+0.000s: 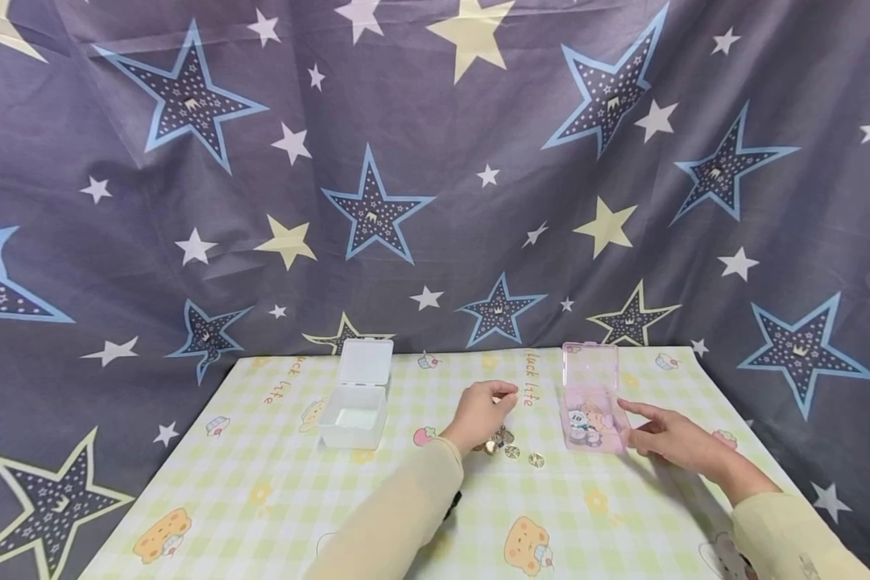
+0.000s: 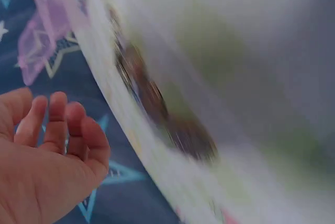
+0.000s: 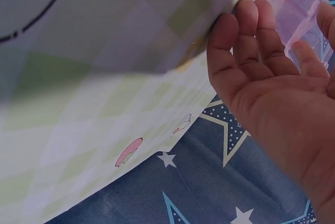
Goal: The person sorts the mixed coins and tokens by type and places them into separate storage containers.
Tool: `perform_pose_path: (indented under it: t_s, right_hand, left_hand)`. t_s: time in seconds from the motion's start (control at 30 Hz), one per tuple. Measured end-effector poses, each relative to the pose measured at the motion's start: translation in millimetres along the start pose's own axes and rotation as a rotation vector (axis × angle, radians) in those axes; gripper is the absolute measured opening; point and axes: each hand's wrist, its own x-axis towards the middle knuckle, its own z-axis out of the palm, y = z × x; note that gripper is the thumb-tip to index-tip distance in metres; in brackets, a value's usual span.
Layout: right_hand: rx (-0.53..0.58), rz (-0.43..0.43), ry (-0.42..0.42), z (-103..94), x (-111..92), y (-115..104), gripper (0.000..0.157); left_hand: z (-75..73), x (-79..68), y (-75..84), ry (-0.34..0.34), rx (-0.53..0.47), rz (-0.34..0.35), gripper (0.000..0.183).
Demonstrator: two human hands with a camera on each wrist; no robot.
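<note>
A small pile of shiny coin-like discs [image 1: 511, 452] lies on the table; they blur in the left wrist view. Just above and behind the pile is my left hand [image 1: 482, 412], its fingers loosely bent. In the left wrist view the left hand [image 2: 57, 156] shows nothing between thumb and fingers. My right hand [image 1: 670, 435] is at the right side of a clear pink box [image 1: 600, 439] with its lid raised. Its fingertips [image 3: 222, 30] are at or very near the box wall; contact is unclear. Cartoon pictures show in the pink box.
A white box [image 1: 353, 435] with its lid up stands on the left part of the table. A green-and-white checked cloth [image 1: 297, 515] with cartoon prints covers the table. Behind it hangs a dark curtain [image 1: 420, 97] with stars.
</note>
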Motion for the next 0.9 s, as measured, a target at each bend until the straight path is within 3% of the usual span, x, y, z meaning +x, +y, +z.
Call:
perform_pose_path:
  t_s: [0.17, 0.27, 0.37, 0.57, 0.7, 0.9]
  right_hand:
    - [0.028, 0.009, -0.014, 0.0, 0, -2, 0.078]
    - [0.032, 0.01, -0.016, 0.0, 0, -1, 0.078]
    - [0.032, 0.02, -0.015, -0.5, 0, 0, 0.078]
    - [0.039, 0.025, -0.015, -0.5, 2, 3, 0.077]
    - [0.032, 0.019, -0.015, -0.2, 2, 3, 0.077]
    - [0.032, 0.025, -0.013, 0.9, 2, 2, 0.077]
  left_hand:
    - [-21.8, -1.6, -17.1, -0.019, 0.353, 0.036, 0.022]
    - [-29.8, -3.7, -24.1, -0.047, 0.48, 0.062, 0.019]
    - [-33.5, -6.4, -29.0, -0.076, 0.524, 0.068, 0.015]
    - [-32.9, -12.8, -31.4, -0.128, 0.52, 0.037, 0.013]
    - [-29.2, -16.1, -32.6, -0.146, 0.561, 0.041, 0.021]
    - [-19.7, -20.7, -33.2, -0.098, 0.688, 0.093, 0.04]
